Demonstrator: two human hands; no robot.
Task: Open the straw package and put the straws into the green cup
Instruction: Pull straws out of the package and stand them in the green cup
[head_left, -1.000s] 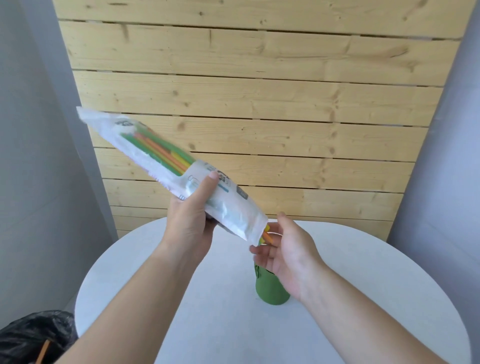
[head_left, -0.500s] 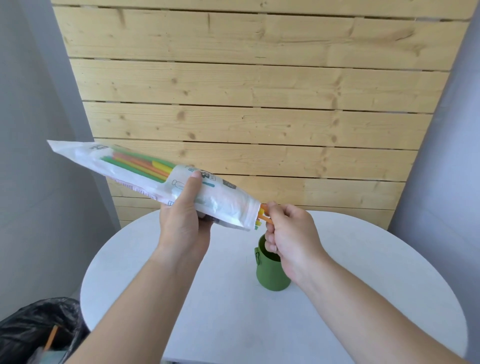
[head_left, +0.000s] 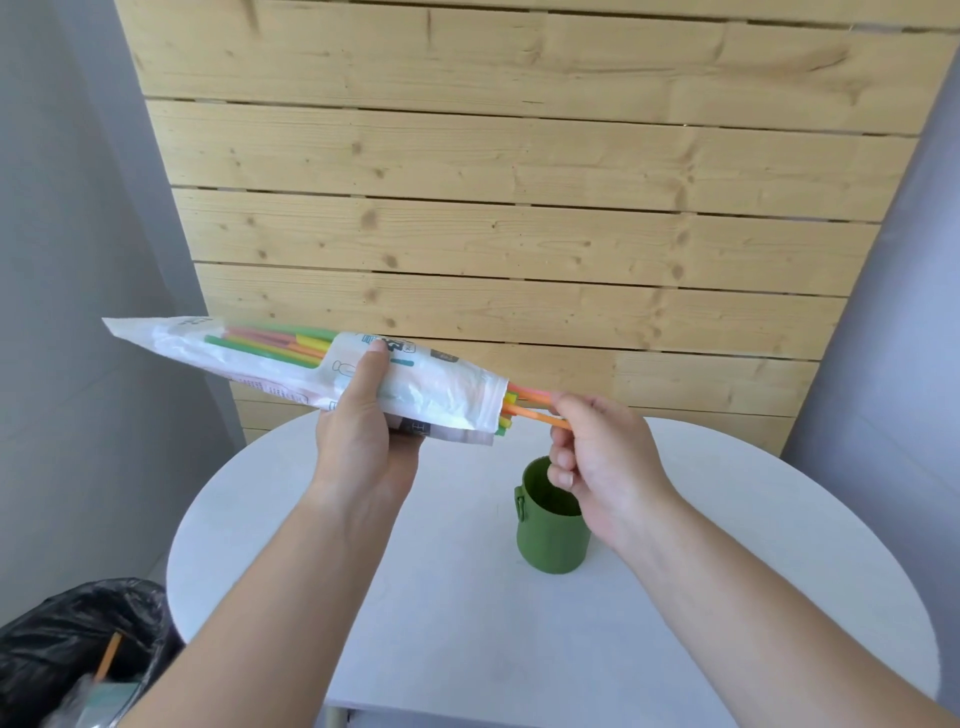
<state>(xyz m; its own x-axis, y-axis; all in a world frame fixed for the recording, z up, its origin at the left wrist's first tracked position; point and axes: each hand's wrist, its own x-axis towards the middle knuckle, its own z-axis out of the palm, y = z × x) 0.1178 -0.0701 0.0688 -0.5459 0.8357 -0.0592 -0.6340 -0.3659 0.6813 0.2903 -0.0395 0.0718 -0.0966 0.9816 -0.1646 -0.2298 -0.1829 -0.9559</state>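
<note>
Straws (head_left: 530, 405), orange, green and yellow, poke from the white package (head_left: 441, 387) gripped by the left hand (head_left: 363, 436); right hand (head_left: 602, 457) pinches them above the green cup (head_left: 551, 535) on the table (head_left: 727, 597).

a round white table (head_left: 467, 623) stood before a pale wooden plank wall (head_left: 519, 208), grey walls (head_left: 78, 260) flanked it, and a black-bagged bin (head_left: 78, 654) sat off the table's near-left edge.

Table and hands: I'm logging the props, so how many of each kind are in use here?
Straw package: 1
Green cup: 1
Table: 1
Bin: 1
Hands: 2, left hand and right hand
Total: 6
Straws are too bunched to count.
</note>
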